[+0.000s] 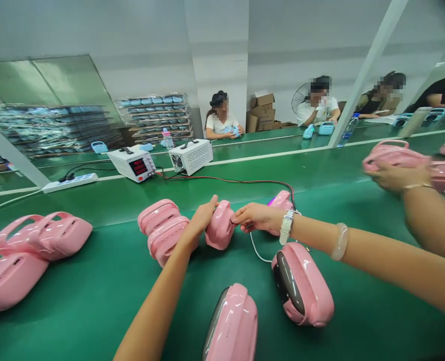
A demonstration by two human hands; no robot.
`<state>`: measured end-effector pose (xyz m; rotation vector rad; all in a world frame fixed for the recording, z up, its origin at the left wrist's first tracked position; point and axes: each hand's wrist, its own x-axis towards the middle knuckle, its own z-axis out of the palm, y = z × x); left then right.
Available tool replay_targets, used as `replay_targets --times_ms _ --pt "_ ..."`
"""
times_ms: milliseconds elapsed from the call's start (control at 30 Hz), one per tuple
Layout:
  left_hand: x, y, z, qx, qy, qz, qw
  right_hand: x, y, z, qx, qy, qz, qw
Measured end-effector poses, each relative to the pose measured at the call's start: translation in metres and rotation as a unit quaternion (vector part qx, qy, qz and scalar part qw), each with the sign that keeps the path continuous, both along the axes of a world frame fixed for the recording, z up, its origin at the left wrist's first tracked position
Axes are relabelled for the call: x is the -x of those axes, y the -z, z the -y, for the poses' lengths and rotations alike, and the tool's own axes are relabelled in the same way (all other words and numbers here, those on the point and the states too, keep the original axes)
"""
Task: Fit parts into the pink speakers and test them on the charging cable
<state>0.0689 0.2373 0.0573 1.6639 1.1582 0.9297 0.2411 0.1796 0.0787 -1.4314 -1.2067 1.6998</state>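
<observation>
My left hand [202, 216] is closed around the far left side of a pink speaker with a carry handle [220, 226], which stands on the green bench. At its right side, the fingertips of my right hand [258, 216] are pinched together against the casing; what they hold is too small to make out. Beneath that hand a white cable [259, 254] curves to a pink speaker with a dark front [305, 286]. Behind my right wrist another pink speaker [281, 200] shows a purple glow. Two pink speakers [158, 216] lie beside my left wrist.
More pink speakers [66, 235] lie at left, and one [235, 321] sits in front. Two white power supplies [132, 163] and a power strip [69, 183] stand behind. At right, a co-worker's hand [399, 176] holds a pink speaker. Other people sit across the bench.
</observation>
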Motion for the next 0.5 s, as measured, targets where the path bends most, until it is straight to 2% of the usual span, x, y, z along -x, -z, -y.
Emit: replay_targets --times_ms 167,333,500 --pt "-0.001 0.023 0.006 0.062 -0.001 0.112 0.992 -0.004 0.001 0.000 0.002 -0.019 0.011 1.000" --pt "0.008 0.029 0.017 0.099 0.013 0.187 0.977 -0.007 0.008 -0.001 -0.028 -0.001 -0.006 1.000" --pt "0.004 0.041 0.023 0.102 -0.013 0.281 0.954 -0.004 0.015 -0.002 -0.052 0.009 -0.034 0.998"
